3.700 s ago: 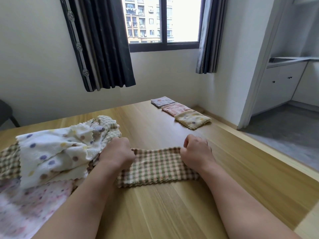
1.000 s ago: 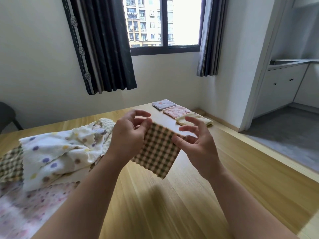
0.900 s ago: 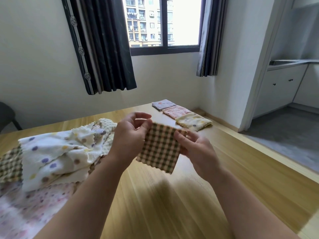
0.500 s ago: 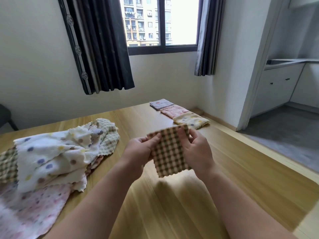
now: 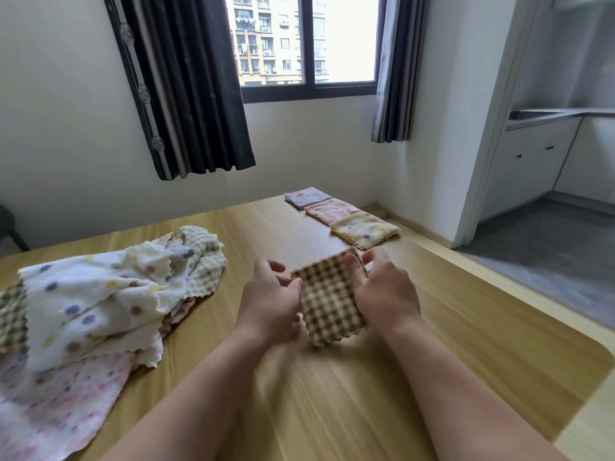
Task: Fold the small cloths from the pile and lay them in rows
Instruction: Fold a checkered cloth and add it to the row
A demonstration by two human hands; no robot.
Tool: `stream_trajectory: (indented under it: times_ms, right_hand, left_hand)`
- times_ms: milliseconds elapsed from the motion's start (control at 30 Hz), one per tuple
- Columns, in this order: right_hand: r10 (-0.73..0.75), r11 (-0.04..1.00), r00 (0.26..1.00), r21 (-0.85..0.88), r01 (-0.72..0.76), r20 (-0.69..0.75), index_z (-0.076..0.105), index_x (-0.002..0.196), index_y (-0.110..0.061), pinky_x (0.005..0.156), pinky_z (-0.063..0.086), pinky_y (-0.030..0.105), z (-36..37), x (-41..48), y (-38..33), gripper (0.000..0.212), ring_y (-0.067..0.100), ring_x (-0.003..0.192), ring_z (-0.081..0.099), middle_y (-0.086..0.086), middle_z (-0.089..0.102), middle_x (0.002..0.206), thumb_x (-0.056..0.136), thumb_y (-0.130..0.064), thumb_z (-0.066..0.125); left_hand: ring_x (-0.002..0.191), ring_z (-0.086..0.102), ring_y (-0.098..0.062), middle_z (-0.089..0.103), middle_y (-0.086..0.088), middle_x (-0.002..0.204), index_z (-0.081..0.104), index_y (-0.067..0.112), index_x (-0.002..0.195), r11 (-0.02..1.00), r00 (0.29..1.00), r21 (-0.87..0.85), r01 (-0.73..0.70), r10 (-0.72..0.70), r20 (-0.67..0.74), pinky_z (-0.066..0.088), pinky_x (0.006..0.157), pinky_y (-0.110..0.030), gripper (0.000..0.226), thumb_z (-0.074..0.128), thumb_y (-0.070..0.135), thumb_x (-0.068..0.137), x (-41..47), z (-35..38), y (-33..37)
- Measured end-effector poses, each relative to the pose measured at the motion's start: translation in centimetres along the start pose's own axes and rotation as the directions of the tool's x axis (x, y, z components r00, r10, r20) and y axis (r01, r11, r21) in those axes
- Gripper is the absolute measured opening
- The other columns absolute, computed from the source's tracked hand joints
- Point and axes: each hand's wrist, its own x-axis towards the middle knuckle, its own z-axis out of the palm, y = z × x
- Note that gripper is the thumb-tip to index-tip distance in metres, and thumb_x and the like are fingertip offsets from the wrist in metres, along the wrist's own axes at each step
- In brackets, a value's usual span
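We hold the folded checked cloth (image 5: 329,304) just above the table (image 5: 466,327), at the centre of the view; the right hand (image 5: 386,291) grasps its right edge, thumb across the front; the left hand (image 5: 269,297) meets its left edge with curled fingers, though blur keeps us from telling whether it pinches. The unfolded pile (image 5: 100,294) lies at 9 o'clock; at 1 o'clock the row runs lilac cloth (image 5: 307,196), pink cloth (image 5: 332,210), yellow cloth (image 5: 364,229), edges touching. We judge folding complete and placement in hand; the next move calls for carrying the square toward 1 o'clock and laying it flat just beside the yellow cloth, edges aligned, without the fold springing open.
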Motion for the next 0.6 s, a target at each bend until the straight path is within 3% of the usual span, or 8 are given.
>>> stream_trajectory:
  times_ms: [67, 133, 200, 333, 467, 600]
  right_hand:
    - [-0.035, 0.995, 0.996, -0.101, 0.027, -0.086, 0.055, 0.121, -0.021, 0.087, 0.047, 0.041, 0.2, 0.1, 0.3, 0.037, 0.029, 0.107, 0.057, 0.006, 0.063, 0.111, 0.100, -0.051, 0.052]
    - [-0.120, 0.987, 0.982, -0.125, 0.103, -0.143, 0.060, 0.119, -0.021, 0.092, 0.046, 0.041, 0.1, 0.1, 0.1, 0.029, 0.027, 0.108, 0.055, 0.005, 0.061, 0.110, 0.096, -0.038, 0.061]
    - [-0.193, 0.973, 0.980, -0.135, 0.186, -0.037, 0.067, 0.108, -0.025, 0.087, 0.050, 0.036, 0.0, -0.2, -0.2, 0.019, 0.021, 0.101, 0.060, -0.001, 0.065, 0.102, 0.091, -0.029, 0.061]
    - [-0.215, 0.927, 0.939, -0.245, 0.283, 0.270, 0.073, 0.098, -0.029, 0.077, 0.048, 0.029, 0.5, -1.2, -1.1, 0.020, 0.015, 0.098, 0.062, -0.008, 0.068, 0.101, 0.088, -0.035, 0.057]
    - [-0.191, 0.904, 0.948, -0.331, 0.271, 0.254, 0.076, 0.101, -0.031, 0.091, 0.049, 0.034, 0.5, -0.8, -0.9, 0.023, 0.017, 0.108, 0.059, -0.008, 0.067, 0.110, 0.089, -0.037, 0.057]
    - [-0.132, 0.851, 0.968, -0.477, 0.220, 0.212, 0.072, 0.112, -0.030, 0.092, 0.044, 0.038, 0.6, 0.2, -0.4, 0.028, 0.020, 0.111, 0.058, -0.006, 0.065, 0.117, 0.092, -0.026, 0.052]
  left_hand:
    - [0.097, 0.061, -0.019, 0.056, 0.003, 0.115, 0.051, 0.016, 0.122, 0.930, 0.978, 0.308, -0.201, 0.211, 0.002, 0.050, 0.085, -0.032, 0.034, 0.069, 0.024, 0.093, 0.0, -0.1, -0.8]
    - [0.102, 0.058, -0.017, 0.055, 0.004, 0.114, 0.060, 0.016, 0.119, 0.857, 0.934, 0.379, -0.349, 0.349, 0.069, 0.048, 0.092, -0.030, 0.027, 0.066, 0.017, 0.092, -0.1, -0.2, -0.9]
    - [0.102, 0.060, -0.017, 0.062, 0.002, 0.109, 0.070, 0.014, 0.108, 0.806, 0.895, 0.391, -0.445, 0.414, 0.166, 0.049, 0.093, -0.031, 0.019, 0.063, 0.008, 0.091, 0.0, 0.0, -1.1]
    - [0.103, 0.063, -0.017, 0.067, 0.001, 0.113, 0.074, 0.014, 0.109, 0.742, 0.832, 0.396, -0.541, 0.403, 0.381, 0.050, 0.097, -0.031, 0.025, 0.057, 0.007, 0.093, 0.1, 0.3, -1.9]
    - [0.112, 0.062, -0.014, 0.065, 0.005, 0.124, 0.072, 0.018, 0.121, 0.708, 0.817, 0.433, -0.558, 0.376, 0.438, 0.043, 0.101, -0.017, 0.034, 0.054, 0.007, 0.095, 0.4, 0.5, -2.5]
    - [0.131, 0.051, -0.013, 0.052, 0.009, 0.146, 0.057, 0.025, 0.143, 0.660, 0.784, 0.473, -0.584, 0.308, 0.539, 0.035, 0.113, -0.022, 0.048, 0.049, 0.010, 0.098, 0.3, 1.5, -1.5]
